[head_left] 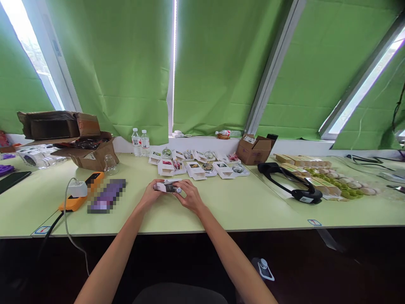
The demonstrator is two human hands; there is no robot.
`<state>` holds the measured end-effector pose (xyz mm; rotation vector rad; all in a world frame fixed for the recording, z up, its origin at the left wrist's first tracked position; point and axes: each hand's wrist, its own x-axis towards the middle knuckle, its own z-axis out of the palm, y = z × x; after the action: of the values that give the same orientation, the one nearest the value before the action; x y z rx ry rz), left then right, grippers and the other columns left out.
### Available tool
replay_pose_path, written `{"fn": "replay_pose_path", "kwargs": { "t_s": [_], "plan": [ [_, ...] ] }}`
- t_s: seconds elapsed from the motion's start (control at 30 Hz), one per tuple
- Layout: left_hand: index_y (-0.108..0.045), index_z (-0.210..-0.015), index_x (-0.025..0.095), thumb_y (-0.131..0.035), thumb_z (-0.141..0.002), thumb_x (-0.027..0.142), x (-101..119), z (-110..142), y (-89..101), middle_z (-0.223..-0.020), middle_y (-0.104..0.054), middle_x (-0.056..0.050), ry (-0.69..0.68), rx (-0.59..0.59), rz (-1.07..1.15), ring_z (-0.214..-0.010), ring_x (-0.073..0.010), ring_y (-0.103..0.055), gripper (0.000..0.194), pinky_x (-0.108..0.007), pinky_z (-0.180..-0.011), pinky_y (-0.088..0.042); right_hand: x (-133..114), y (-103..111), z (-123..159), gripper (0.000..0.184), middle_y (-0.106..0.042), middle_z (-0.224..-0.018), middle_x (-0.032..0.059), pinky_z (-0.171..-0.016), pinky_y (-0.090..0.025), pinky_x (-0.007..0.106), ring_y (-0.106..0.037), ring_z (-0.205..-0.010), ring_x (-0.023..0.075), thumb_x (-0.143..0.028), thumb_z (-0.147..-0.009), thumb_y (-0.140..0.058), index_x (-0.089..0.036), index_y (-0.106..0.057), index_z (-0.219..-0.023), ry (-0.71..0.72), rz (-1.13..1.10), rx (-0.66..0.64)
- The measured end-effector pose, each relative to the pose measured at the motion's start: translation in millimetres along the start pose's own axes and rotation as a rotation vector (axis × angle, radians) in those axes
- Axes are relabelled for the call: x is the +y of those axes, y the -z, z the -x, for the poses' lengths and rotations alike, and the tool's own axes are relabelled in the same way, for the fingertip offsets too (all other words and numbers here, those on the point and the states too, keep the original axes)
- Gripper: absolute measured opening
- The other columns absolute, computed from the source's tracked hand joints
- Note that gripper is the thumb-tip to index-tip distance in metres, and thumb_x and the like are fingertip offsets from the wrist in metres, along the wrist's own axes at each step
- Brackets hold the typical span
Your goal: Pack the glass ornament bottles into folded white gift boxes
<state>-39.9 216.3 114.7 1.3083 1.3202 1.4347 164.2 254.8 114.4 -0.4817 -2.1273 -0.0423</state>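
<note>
Over the table in front of me, my left hand is closed around one end of a small white box. My right hand is closed on the other end, its fingers at a dark, shiny piece with a round silver end. What this piece is, and how far it sits inside the box, I cannot make out. Just beyond my hands lie several white boxes, with round clear ornaments beside or on them.
At left are an orange power strip, a blurred purple item, a clear glass jar and an open carton. Water bottles stand at the back. A small carton, black headset and egg trays are right.
</note>
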Motion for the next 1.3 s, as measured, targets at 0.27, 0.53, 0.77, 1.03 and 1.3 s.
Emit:
{"fn": "replay_pose_path", "kwargs": {
  "t_s": [0.27, 0.53, 0.77, 1.03, 1.3],
  "plan": [
    [-0.058, -0.107, 0.018, -0.075, -0.056, 0.025, -1.3, -0.6, 0.4, -0.091, -0.067, -0.003, 0.01, -0.021, 0.011, -0.083, -0.0194, -0.061, 0.054, -0.029, -0.073, -0.045, -2.1, 1.6, -1.1, 0.034, -0.066, -0.109, 0.0065, -0.088, -0.051, 0.039, -0.057, -0.103, 0.0234, -0.027, -0.085, -0.062, -0.025, -0.057, -0.119, 0.006, -0.037, 0.012],
    [-0.059, -0.103, 0.018, -0.075, -0.054, 0.02, -0.5, -1.4, 0.8, -0.086, -0.067, -0.002, 0.016, -0.024, 0.037, -0.08, -0.0186, -0.061, 0.052, -0.028, -0.073, -0.044, -5.3, 0.7, -2.7, 0.032, -0.064, -0.108, 0.0084, -0.089, -0.05, 0.039, -0.058, -0.101, 0.0232, -0.028, -0.083, -0.064, -0.024, -0.059, -0.114, -0.009, -0.039, 0.033],
    [-0.059, -0.104, 0.017, -0.076, -0.053, 0.021, -0.9, -1.3, 1.2, -0.085, -0.067, -0.003, 0.022, -0.019, 0.053, -0.078, -0.0185, -0.06, 0.055, -0.028, -0.072, -0.043, -7.9, 1.6, -3.0, 0.03, -0.064, -0.106, 0.0086, -0.087, -0.051, 0.04, -0.058, -0.099, 0.024, -0.028, -0.085, -0.061, -0.024, -0.06, -0.114, -0.007, -0.047, 0.012],
    [-0.059, -0.104, 0.015, -0.077, -0.051, 0.018, 0.2, -1.2, 1.0, -0.086, -0.067, -0.005, 0.03, -0.032, 0.072, -0.078, -0.0187, -0.06, 0.056, -0.029, -0.072, -0.044, -9.7, 1.3, -2.3, 0.031, -0.062, -0.109, 0.0095, -0.088, -0.051, 0.039, -0.056, -0.102, 0.0237, -0.027, -0.084, -0.06, -0.022, -0.059, -0.115, -0.015, -0.049, 0.01],
    [-0.059, -0.103, 0.017, -0.077, -0.05, 0.017, 1.4, -1.2, 0.4, -0.085, -0.067, -0.003, 0.032, -0.024, 0.077, -0.078, -0.0183, -0.061, 0.056, -0.029, -0.073, -0.044, -7.3, 0.1, -1.7, 0.035, -0.063, -0.108, 0.0094, -0.088, -0.051, 0.041, -0.057, -0.101, 0.0246, -0.025, -0.084, -0.06, -0.023, -0.056, -0.119, -0.013, -0.044, 0.005]
  ]
}}
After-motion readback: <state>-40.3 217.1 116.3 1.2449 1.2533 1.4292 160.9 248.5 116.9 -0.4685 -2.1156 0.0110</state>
